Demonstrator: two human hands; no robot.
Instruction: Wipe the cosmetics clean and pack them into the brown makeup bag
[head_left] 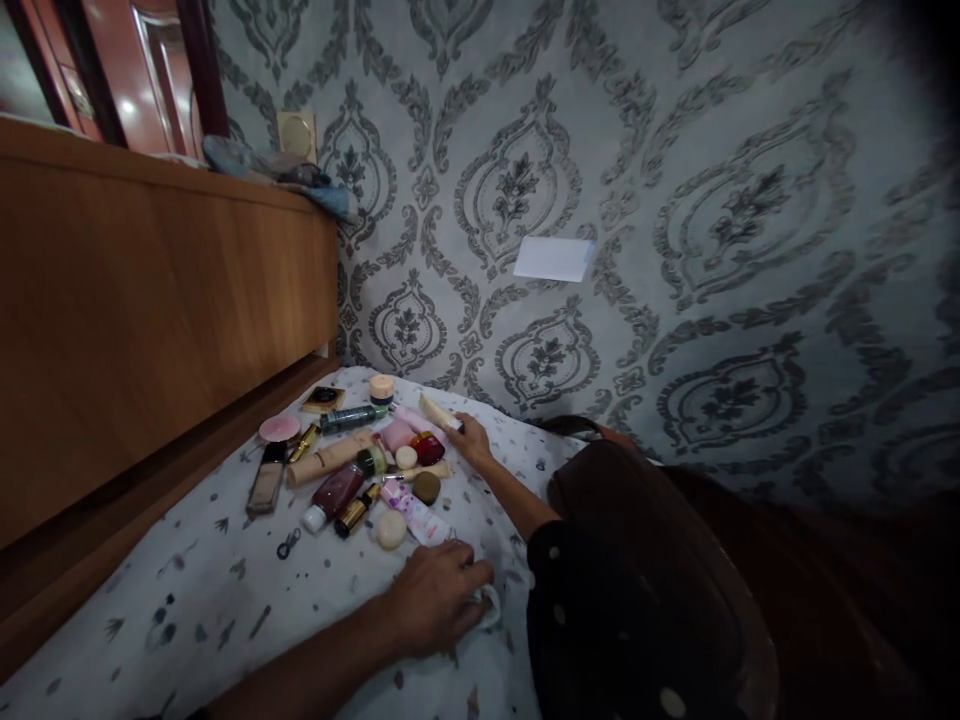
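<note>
My right hand [472, 442] is closed on one end of a slim cream-coloured object [439, 412], perhaps a tube, at the far side of a cosmetics pile. My left hand [439, 597] rests low over the cloth, fingers curled round a white ring-shaped thing [489, 606], partly hidden. Just beyond the left hand lie a white and pink tube [420, 515] and a round cream lid [391, 530]. Near the right hand are a dark red bottle [427, 448], a pink sponge-like piece [397, 433] and a round brown-topped jar [427, 488].
A patterned sheet [202, 590] bears a foundation bottle [266, 485], a pink compact [279, 429], a maroon bottle [335, 495] and other cosmetics. A wooden headboard-like panel [165, 300] borders the left. At right stands a brown bag [637, 500]; wallpapered wall [517, 180] lies behind.
</note>
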